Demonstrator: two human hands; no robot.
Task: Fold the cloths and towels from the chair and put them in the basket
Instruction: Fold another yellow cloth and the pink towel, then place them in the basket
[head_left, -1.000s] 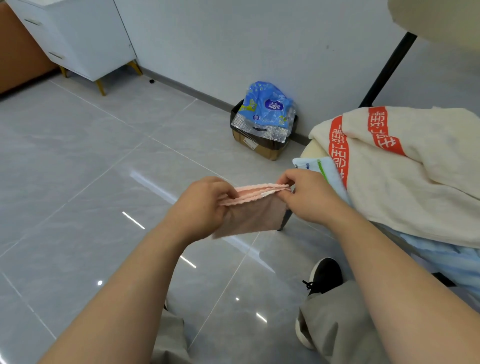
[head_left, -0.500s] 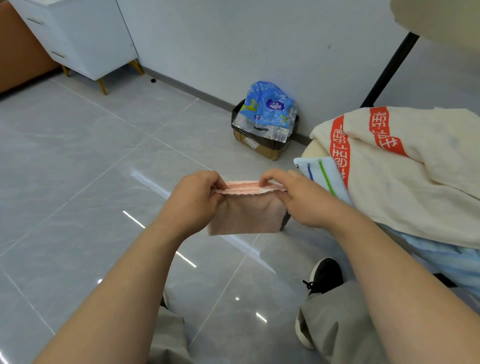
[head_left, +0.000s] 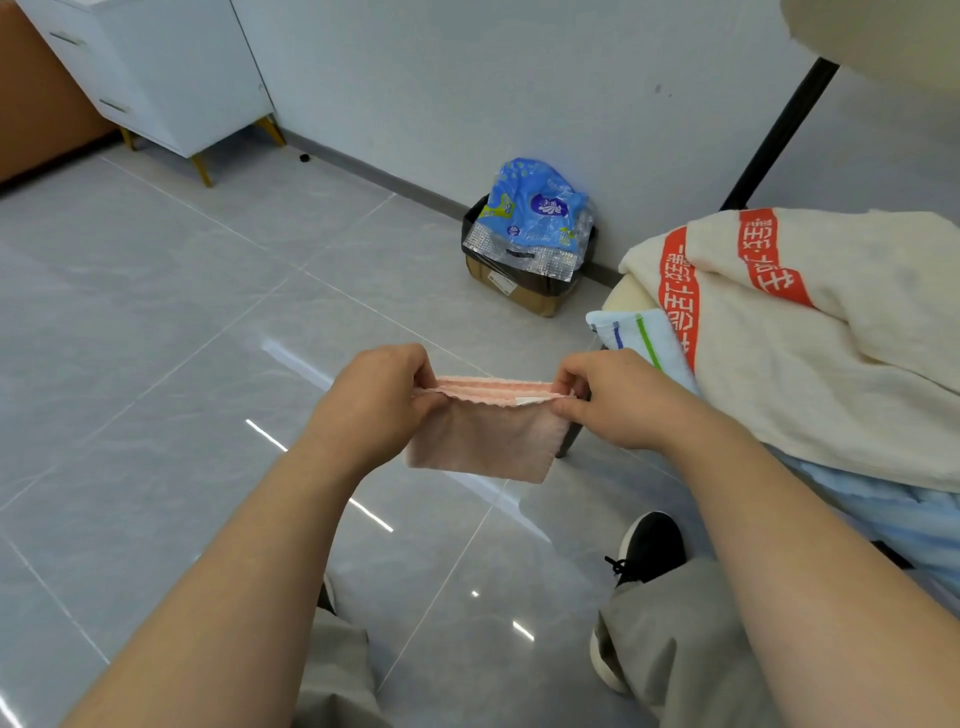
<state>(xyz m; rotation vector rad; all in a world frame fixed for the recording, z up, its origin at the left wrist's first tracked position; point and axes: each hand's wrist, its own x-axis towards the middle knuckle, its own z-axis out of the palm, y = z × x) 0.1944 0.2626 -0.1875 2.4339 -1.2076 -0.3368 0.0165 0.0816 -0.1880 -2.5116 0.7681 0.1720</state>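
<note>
A small pink cloth (head_left: 488, 441), folded into layers, hangs in the air between my hands above the floor. My left hand (head_left: 374, 400) pinches its upper left corner and my right hand (head_left: 618, 400) pinches its upper right corner. On the chair (head_left: 623, 296) at the right lies a cream towel (head_left: 810, 353) with orange bands. Under it show a white cloth (head_left: 639, 338) with blue and green stripes and a light blue cloth (head_left: 893, 514). No basket is in view.
A cardboard box (head_left: 524, 291) with a blue plastic package (head_left: 535, 218) on top stands against the wall. A white cabinet (head_left: 171, 78) on gold legs is at the far left. A black pole (head_left: 779, 130) rises behind the chair. My shoes and trouser legs are below.
The pink cloth's top edge has levelled out and the cloth now hangs straight down. My hands have drawn slightly apart, pulling it taut.
</note>
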